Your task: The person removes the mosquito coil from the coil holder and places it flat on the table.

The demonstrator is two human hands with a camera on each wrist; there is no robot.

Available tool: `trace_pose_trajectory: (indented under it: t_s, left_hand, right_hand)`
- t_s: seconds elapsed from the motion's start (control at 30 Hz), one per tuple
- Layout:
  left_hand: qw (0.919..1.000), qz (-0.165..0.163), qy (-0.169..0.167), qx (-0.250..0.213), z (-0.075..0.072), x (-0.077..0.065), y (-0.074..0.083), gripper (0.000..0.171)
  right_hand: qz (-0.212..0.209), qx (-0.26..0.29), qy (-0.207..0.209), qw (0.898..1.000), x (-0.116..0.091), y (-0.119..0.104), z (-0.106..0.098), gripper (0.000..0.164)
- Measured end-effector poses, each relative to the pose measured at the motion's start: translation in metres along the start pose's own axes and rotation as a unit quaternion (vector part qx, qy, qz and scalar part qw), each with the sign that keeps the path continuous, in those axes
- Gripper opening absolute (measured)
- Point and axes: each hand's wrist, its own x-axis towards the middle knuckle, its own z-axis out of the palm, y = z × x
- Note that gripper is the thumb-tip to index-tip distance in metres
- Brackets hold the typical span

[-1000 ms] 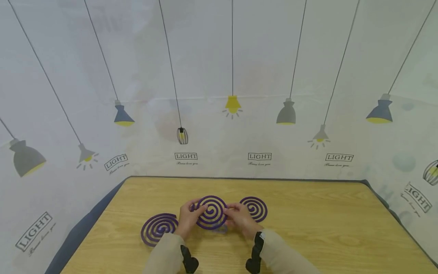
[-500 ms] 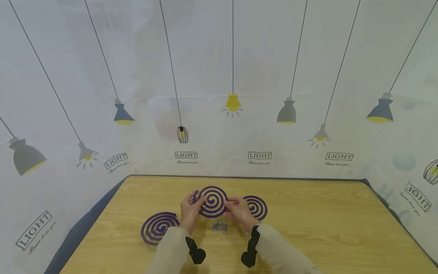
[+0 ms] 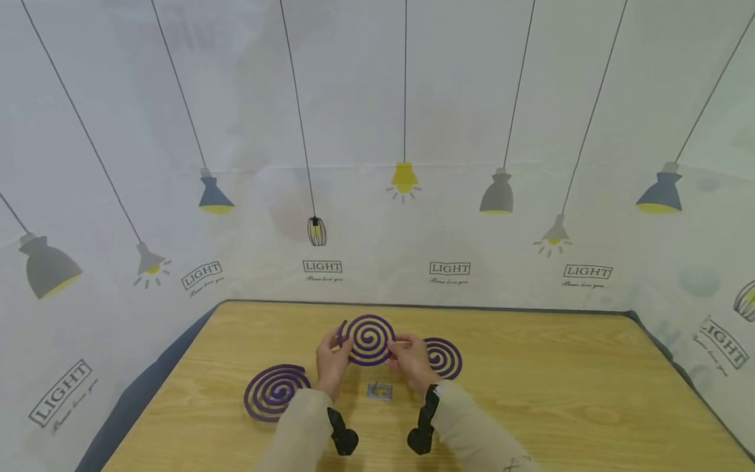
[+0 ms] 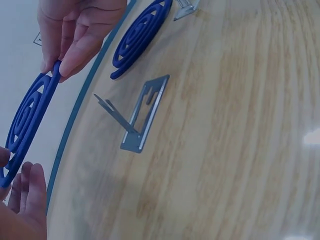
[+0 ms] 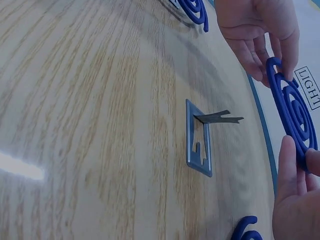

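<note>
Both hands hold a purple mosquito coil (image 3: 369, 338) up off the table, its spiral face turned toward me. My left hand (image 3: 333, 362) pinches its left edge, while the right hand (image 3: 413, 362) pinches the right edge between thumb and fingers. Below, on the wood, lies a small metal coil stand (image 5: 218, 118), a flat rectangular frame with a forked prong bent upward. It stands apart from the held coil. Left of my left hand is a second mosquito coil (image 3: 280, 391), partly covered by the sleeve; a third coil (image 3: 436, 358) sits behind my right hand, partly hidden.
The wooden table (image 3: 560, 387) ends at a dark edge before a white wall covering (image 3: 377, 131) printed with lamps. Another metal stand (image 4: 186, 9) shows under the third coil in the left wrist view. Black camera mounts (image 3: 342, 432) sit on both wrists.
Both hands have raised the held mosquito coil and carried it away from me. The metal stand beneath it, mostly hidden before, now shows between the wrists. The other two coils stay put.
</note>
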Motion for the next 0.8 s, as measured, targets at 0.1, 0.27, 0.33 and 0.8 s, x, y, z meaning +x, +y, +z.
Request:
trace_pose_trajectory:
  t_s: [0.1, 0.27, 0.33, 0.8]
  left_hand:
    - [0.9993, 0.004, 0.002, 0.036, 0.001, -0.001, -0.002, 0.043]
    - [0.9978, 0.013, 0.000, 0.065, 0.002, -0.004, -0.005, 0.043]
    - [0.9973, 0.016, 0.008, 0.072, 0.002, -0.004, -0.006, 0.042]
    - [0.9950, 0.043, 0.036, 0.083, 0.004, -0.005, -0.025, 0.033]
  right_hand:
    - [-0.006, 0.003, 0.003, 1.000, 0.000, 0.002, -0.001, 0.029]
    - [-0.015, -0.012, -0.005, 1.000, 0.001, 0.005, -0.005, 0.034]
    - [-0.017, -0.030, -0.007, 0.999, 0.002, 0.006, -0.007, 0.037]
    - [-0.034, -0.113, -0.002, 0.993, 0.005, 0.010, -0.013, 0.029]
